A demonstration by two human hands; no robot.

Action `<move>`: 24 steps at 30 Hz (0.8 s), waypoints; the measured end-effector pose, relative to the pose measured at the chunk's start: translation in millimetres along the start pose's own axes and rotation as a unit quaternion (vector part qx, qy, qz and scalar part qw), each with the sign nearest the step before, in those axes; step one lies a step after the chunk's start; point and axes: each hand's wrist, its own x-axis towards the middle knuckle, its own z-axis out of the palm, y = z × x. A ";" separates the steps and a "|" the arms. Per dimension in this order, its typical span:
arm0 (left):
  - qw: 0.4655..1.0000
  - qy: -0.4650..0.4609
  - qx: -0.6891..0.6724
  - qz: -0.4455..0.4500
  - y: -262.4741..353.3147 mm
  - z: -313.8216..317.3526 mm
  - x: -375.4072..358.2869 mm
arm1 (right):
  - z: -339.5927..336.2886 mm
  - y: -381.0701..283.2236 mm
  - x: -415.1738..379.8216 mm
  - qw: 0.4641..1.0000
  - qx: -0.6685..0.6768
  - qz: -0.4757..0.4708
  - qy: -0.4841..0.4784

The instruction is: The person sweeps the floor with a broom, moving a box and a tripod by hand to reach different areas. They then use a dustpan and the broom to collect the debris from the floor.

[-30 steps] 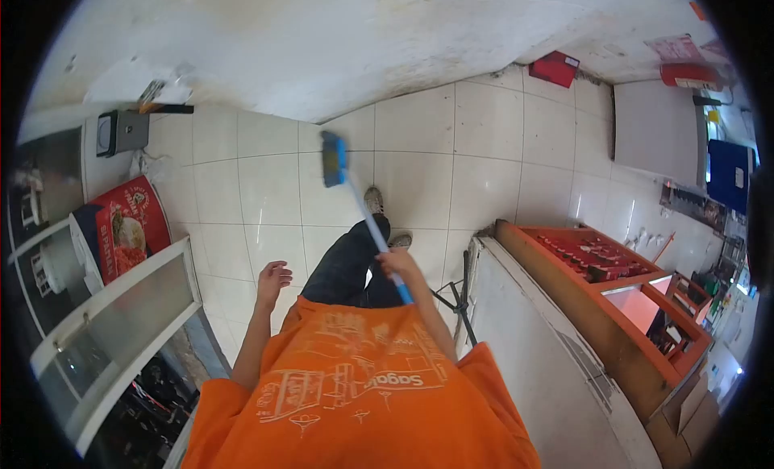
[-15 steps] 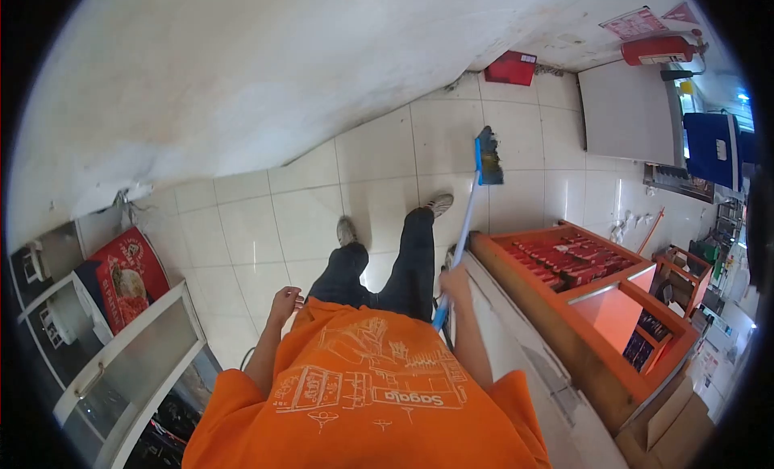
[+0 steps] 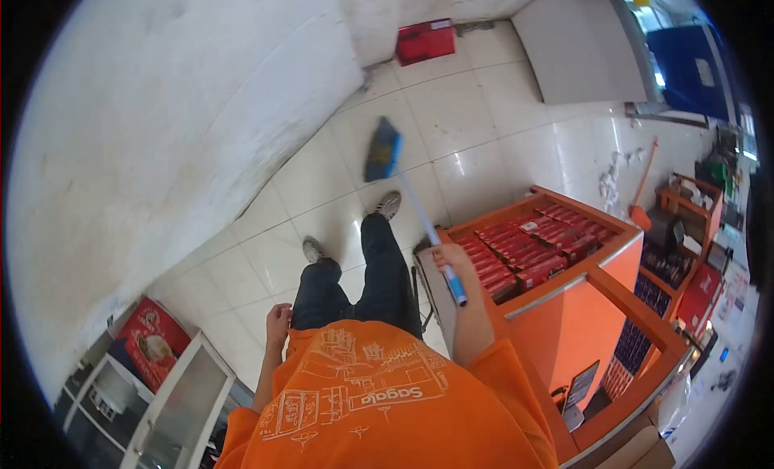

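Observation:
My right hand [image 3: 453, 258] is wrapped round the pale blue handle of a broom [image 3: 418, 207], close to its top end. The broom's dark bristles with a blue edge rest near the floor ahead of my feet, slightly blurred. My left hand [image 3: 278, 318] hangs by my hip, fingers loosely bent, with nothing seen in it.
To my right stands an orange shelf unit [image 3: 592, 280] holding many red packs. A white wall [image 3: 201, 106] runs along my left. Ahead, a red box [image 3: 425, 42] sits on the tiled floor [image 3: 451, 106] beside a grey cabinet [image 3: 580, 46]. A glass-doored cabinet [image 3: 177, 396] is at lower left.
The broom head has swung left across the floor, and its handle now tilts the other way. My right hand has risen slightly. The view has turned to the right.

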 end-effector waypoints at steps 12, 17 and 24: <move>0.995 -0.089 -0.031 0.041 -2.2 23.0 40.4 | -58.3 -23.2 -30.1 0.940 -0.050 -0.192 0.278; 0.993 -0.112 0.009 0.024 23.2 14.6 67.8 | -14.4 -35.2 -78.1 0.945 0.130 -0.205 0.218; 0.990 -0.137 0.019 -0.005 34.5 -2.6 83.2 | 129.6 81.5 -81.5 0.992 0.118 0.040 -0.031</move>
